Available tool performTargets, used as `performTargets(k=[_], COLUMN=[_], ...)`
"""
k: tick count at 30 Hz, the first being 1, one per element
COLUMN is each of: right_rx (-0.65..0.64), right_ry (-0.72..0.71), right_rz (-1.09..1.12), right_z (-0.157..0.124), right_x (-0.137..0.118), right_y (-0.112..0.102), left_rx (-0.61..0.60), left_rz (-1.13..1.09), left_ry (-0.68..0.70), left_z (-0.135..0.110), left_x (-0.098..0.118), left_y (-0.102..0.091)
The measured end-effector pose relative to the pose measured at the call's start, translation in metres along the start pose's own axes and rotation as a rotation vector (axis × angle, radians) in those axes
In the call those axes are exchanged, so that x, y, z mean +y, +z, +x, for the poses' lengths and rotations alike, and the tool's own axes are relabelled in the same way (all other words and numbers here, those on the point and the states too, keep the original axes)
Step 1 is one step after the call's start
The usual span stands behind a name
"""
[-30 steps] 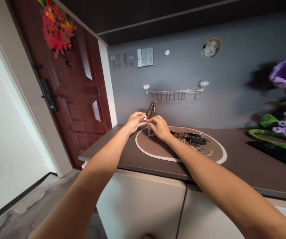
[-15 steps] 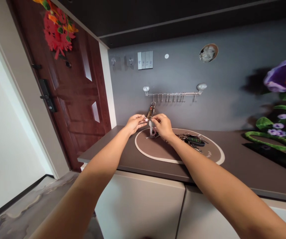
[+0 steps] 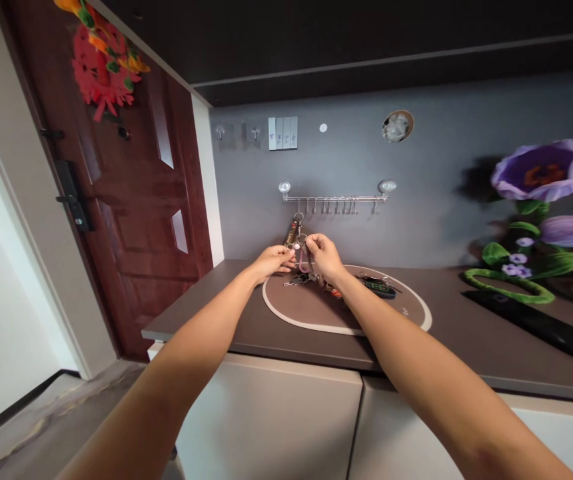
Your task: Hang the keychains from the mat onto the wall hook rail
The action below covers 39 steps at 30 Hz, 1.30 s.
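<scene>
Both of my hands meet over the left end of an oval brown mat (image 3: 316, 313) on the countertop. My left hand (image 3: 272, 261) and my right hand (image 3: 324, 257) each pinch a small key ring with a pink strap (image 3: 304, 257) that hangs between them. More keys (image 3: 294, 281) lie on the mat just under the hands. A brown key fob (image 3: 291, 233) hangs from the left hook of a chrome hook rail (image 3: 334, 198) on the grey wall right behind my hands. A dark car key fob (image 3: 379, 287) rests on the mat to the right.
A dark red door (image 3: 116, 180) with a black handle stands at the left. The brown countertop (image 3: 206, 313) tops white cabinets (image 3: 276, 420). Purple artificial flowers (image 3: 546, 173) and a black flat object (image 3: 541, 323) sit at the right. Light switches (image 3: 282, 133) are on the wall.
My hands have lifted the pink-strapped key ring slightly off the mat toward the hook rail. The camera has shifted to the right, so everything slid left in view.
</scene>
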State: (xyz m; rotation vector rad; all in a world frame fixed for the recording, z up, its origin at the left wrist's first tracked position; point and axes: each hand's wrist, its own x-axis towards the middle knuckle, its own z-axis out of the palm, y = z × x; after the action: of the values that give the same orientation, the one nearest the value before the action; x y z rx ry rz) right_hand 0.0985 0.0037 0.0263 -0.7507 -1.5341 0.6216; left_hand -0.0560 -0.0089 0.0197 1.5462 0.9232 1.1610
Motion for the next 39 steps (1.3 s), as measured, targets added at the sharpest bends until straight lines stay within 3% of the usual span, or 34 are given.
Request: performTargets(k=[6, 13, 27, 32, 39], right_rx=[0.05, 0.123, 0.34, 0.396, 0.461], right_ry=[0.011, 0.029, 0.073, 0.14, 0.132], right_rz=[-0.002, -0.063, -0.121, -0.177, -0.292], right_z=[0.003, 0.005, 0.071, 0.085, 0.096], right_x=[0.011, 0.002, -0.017, -0.021, -0.01], right_y=[-0.003, -0.007, -0.002, 0.007, 0.007], left_rx=[0.033, 0.107, 0.129, 0.125, 0.119], left_rz=[0.339, 0.868, 0.925, 0.967, 0.989], left_ry=[0.171, 0.351, 0.365, 0.367, 0.389], left_z=[0.003, 0.0, -0.002, -0.002, -0.001], left_x=[-0.011, -0.013, -0.013, -0.012, -0.012], left_y=[0.004, 0.006, 0.009, 0.009, 0.008])
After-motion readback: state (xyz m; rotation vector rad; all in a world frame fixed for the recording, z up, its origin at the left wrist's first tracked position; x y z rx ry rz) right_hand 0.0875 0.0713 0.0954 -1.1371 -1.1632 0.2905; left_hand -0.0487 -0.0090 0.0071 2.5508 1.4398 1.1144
